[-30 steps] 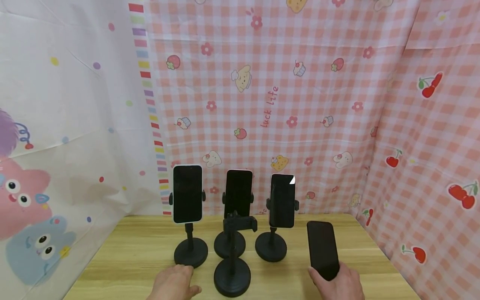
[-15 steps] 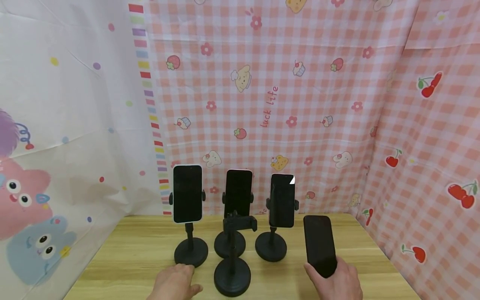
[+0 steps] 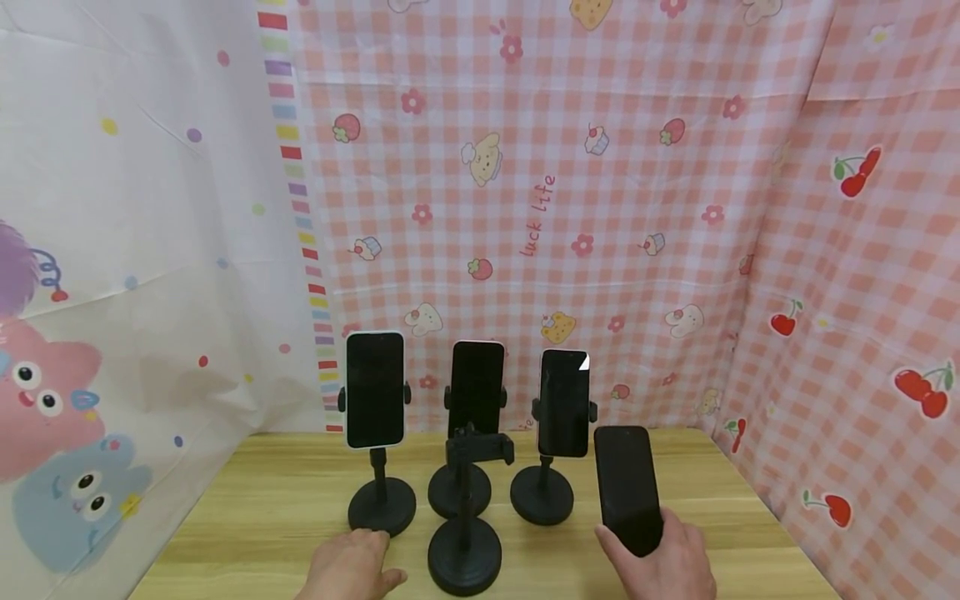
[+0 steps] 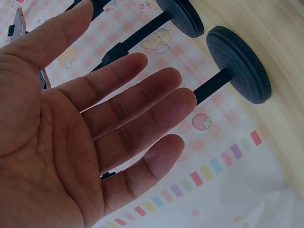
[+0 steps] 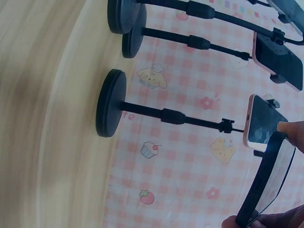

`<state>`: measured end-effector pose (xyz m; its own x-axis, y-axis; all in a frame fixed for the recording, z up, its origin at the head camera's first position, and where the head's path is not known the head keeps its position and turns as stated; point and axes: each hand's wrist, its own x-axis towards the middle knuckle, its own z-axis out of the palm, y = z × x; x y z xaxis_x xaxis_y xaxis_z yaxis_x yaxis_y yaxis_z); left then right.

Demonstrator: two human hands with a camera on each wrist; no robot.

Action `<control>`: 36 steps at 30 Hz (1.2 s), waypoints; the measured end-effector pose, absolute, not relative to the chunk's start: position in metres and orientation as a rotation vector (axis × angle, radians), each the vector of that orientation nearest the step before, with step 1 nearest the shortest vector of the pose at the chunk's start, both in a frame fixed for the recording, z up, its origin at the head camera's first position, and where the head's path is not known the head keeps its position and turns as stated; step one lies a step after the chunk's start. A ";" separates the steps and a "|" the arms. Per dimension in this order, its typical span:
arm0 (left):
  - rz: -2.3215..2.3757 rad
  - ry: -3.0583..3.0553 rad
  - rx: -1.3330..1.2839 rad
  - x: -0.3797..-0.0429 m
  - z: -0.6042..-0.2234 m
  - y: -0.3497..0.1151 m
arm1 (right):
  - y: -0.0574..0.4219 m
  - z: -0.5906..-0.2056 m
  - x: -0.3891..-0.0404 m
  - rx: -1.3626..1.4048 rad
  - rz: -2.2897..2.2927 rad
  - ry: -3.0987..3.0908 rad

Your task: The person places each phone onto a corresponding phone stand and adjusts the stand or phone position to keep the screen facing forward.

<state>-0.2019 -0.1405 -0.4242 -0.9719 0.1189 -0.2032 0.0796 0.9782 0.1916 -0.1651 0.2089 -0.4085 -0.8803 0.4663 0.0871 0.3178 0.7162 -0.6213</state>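
A black smartphone [image 3: 628, 487] stands nearly upright in my right hand [image 3: 667, 560], which grips it by its lower end. In the right wrist view, the thumb and fingers hold the phone's edges [image 5: 263, 180]. My left hand [image 3: 348, 567] is palm down near the table's front, fingers straight and holding nothing; the left wrist view shows its bare palm [image 4: 61, 137]. Between the hands stands a black phone holder [image 3: 465, 554] with no phone in its clamp [image 3: 480, 447]. The left fingertips overlap the base of the left holder [image 3: 382, 507] in the head view.
Behind, three more holders carry phones: a white-edged phone [image 3: 375, 390] at left, a black-screened phone [image 3: 477, 383] in the middle and a pink-edged phone [image 3: 564, 404] at right. The wooden table [image 3: 225, 533] meets a pink checked cloth [image 3: 637, 283] at the back.
My right hand has moved left and slightly up with the smartphone, toward the right-hand holder. The left hand has barely shifted, and the holders stand as before.
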 end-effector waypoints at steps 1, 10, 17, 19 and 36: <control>0.268 2.915 0.152 -0.202 -0.424 -0.140 | 0.207 -0.407 -0.164 -0.610 0.908 -2.685; 0.275 2.934 0.160 -0.202 -0.424 -0.140 | 0.194 -0.398 -0.160 -0.560 0.908 -2.661; 0.284 2.927 0.141 -0.204 -0.422 -0.140 | 0.187 -0.392 -0.158 -0.558 0.925 -2.664; 0.288 2.925 0.134 -0.204 -0.422 -0.139 | 0.185 -0.391 -0.157 -0.552 0.928 -2.660; 0.331 2.964 0.169 -0.202 -0.415 -0.136 | 0.169 -0.384 -0.154 -0.502 0.919 -2.639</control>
<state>-0.2016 -0.1356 -0.4151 -0.9818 0.1284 -0.1397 0.0944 0.9692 0.2273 -0.1543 0.1693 -0.3844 -0.8936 0.4174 0.1652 0.2246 0.7344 -0.6404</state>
